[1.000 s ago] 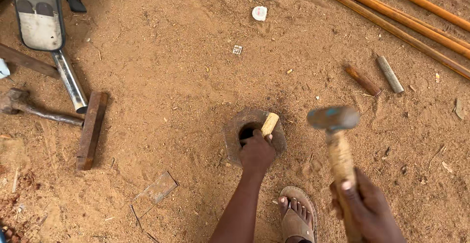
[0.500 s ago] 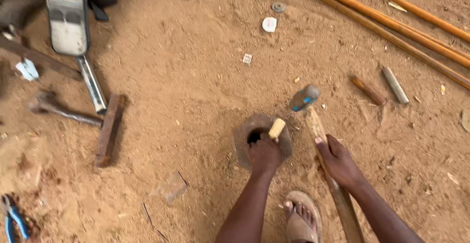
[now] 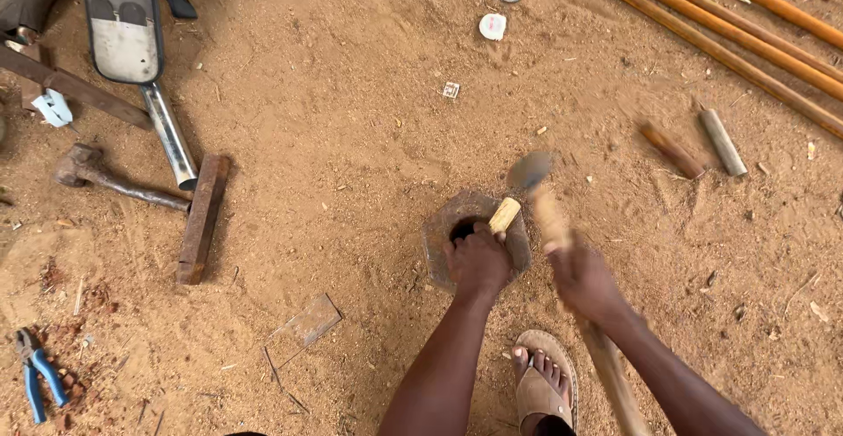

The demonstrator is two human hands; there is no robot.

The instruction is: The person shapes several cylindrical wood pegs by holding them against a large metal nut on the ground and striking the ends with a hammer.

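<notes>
A flat hexagonal metal piece (image 3: pixel 439 238) with a round hole lies on the sandy ground. My left hand (image 3: pixel 479 262) rests on it and holds a short pale wooden peg (image 3: pixel 504 215) tilted at the hole's edge. My right hand (image 3: pixel 584 280) grips the wooden handle of a hammer (image 3: pixel 549 212), whose metal head (image 3: pixel 529 171) is blurred just above and right of the peg. My sandalled foot (image 3: pixel 543 381) stands below the hands.
A rusty hammer (image 3: pixel 97 177), a flat iron bar (image 3: pixel 203 218) and a metal tube (image 3: pixel 169 133) lie at left. Blue-handled pliers (image 3: pixel 37 381) sit bottom left. Long orange rods (image 3: pixel 729 36) cross the top right, with two short cylinders (image 3: pixel 698 142) nearby.
The hammer swung down from raised at right toward the peg, bounced close to it, and the head is blurred beside the peg. My left hand stayed on the peg.
</notes>
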